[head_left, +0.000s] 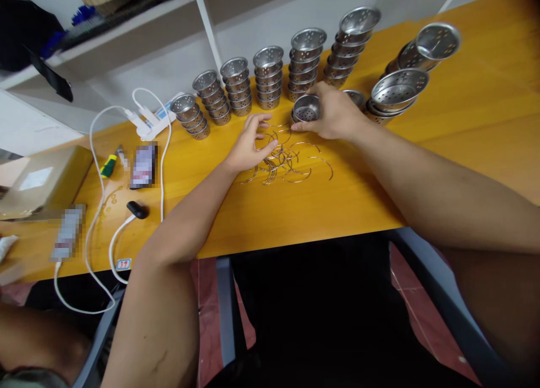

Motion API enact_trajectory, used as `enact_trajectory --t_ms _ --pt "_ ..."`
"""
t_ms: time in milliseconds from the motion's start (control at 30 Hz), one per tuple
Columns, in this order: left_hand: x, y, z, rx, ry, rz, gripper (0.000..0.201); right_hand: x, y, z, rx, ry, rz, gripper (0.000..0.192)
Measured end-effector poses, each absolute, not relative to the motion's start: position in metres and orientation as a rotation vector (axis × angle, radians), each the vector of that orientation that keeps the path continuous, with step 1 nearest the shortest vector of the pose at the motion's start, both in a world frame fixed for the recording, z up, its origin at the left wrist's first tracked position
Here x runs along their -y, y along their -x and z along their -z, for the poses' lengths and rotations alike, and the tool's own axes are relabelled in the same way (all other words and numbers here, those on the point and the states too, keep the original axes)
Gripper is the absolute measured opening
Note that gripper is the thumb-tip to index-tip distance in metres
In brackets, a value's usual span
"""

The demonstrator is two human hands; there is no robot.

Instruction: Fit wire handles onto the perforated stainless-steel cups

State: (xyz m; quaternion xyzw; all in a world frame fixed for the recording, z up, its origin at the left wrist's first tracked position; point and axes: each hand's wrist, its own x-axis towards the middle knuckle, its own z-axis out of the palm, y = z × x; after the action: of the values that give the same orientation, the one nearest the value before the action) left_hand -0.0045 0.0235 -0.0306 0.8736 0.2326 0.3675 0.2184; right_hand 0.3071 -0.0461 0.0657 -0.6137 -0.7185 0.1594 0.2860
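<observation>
Yellow wooden worktop, white wall behind, stacks of perforated metal cups lined along the back. Right hand closes its grip around a single metal cup, tilted on its side by the stacks. Left hand, fingers loosely spread, touches the pile of wire rings at centre. White cable lies at left.
</observation>
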Motion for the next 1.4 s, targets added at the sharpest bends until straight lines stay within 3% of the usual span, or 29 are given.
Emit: enact_trajectory --t_ms 100,267,400,600,700,833,967,1267,1400 --pt "-0.022 0.004 0.030 -0.654 -2.403 -1.024 0.066 0.050 -0.304 -0.071 1.922 1.642 -0.453 0.089" --pt "-0.018 0.003 0.027 -0.659 -2.417 -1.018 0.068 0.056 -0.295 -0.080 1.860 1.772 -0.422 0.105" --pt "-0.022 0.004 0.030 -0.680 -2.428 -1.004 0.072 0.056 -0.298 -0.075 1.918 1.641 -0.414 0.104" --pt "-0.028 0.002 0.033 -0.694 -2.410 -0.991 0.098 0.071 -0.296 -0.085 2.084 1.465 -0.178 0.112" --pt "-0.021 -0.001 0.024 -0.677 -2.438 -1.000 0.112 0.082 -0.279 -0.091 2.151 1.409 -0.250 0.117" --pt "-0.019 -0.004 0.019 -0.613 -2.537 -1.027 0.111 0.089 -0.254 -0.086 2.155 1.318 -0.389 0.108" --pt "-0.034 0.000 0.027 -0.639 -2.525 -1.107 0.112 0.088 -0.253 -0.082 2.172 1.276 -0.426 0.118" --pt "-0.044 0.008 0.027 -0.953 -2.222 -1.279 0.103 0.088 -0.264 -0.074 2.506 1.371 -0.427 0.069" --pt "-0.044 0.008 0.029 -0.930 -2.302 -1.277 0.102 0.088 -0.250 -0.064 2.592 1.301 -0.393 0.032"
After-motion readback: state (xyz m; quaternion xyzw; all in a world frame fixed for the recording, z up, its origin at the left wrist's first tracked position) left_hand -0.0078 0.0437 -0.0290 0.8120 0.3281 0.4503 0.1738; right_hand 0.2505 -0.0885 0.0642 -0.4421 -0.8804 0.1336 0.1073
